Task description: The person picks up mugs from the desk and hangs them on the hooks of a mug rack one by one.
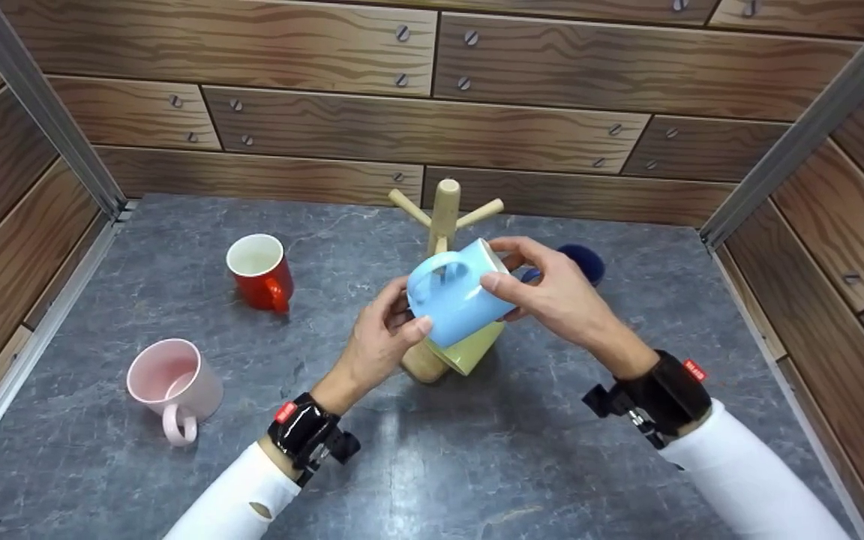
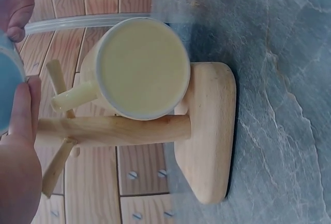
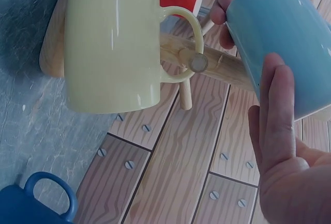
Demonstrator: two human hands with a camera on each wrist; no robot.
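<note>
A light blue mug (image 1: 458, 300) is held between both hands, tipped on its side with its handle uppermost. My left hand (image 1: 376, 330) grips it at the base end. At the rim end my right hand (image 1: 563, 292) holds it, the thumb on the outer wall. Just behind and below is a wooden mug tree (image 1: 445, 214) with several pegs. A pale yellow mug (image 3: 114, 45) hangs by its handle from one peg, as the right wrist view shows. From the head view the blue mug hides part of both tree and yellow mug.
To the left a red mug (image 1: 263, 281) stands upright, with a pink mug (image 1: 184, 386) nearer the front. A dark blue mug (image 1: 586, 262) lies beyond my right hand, partly covered. Wood-patterned walls (image 1: 312, 124) enclose the grey marbled tabletop (image 1: 432, 465).
</note>
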